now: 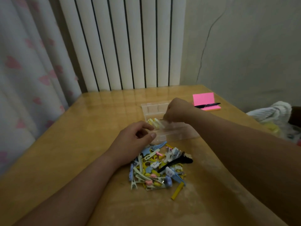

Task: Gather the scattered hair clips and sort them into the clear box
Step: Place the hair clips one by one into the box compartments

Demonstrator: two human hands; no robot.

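Heaped hair clips (160, 168) lie on the desk (78, 144) just beside the left hand (135, 141), whose fingers (146, 127) grip the clear box (177, 133) by its corner. The right hand (178, 110) pinches a pale yellow clip (158, 123) over the box's left compartment.

Both forearms are bare along all their visible length, broad and smooth. The left grip (133, 139) has a short, plain thumbnail, seen in dim light. The right grip (177, 110) is bare too, its nails out of sight.
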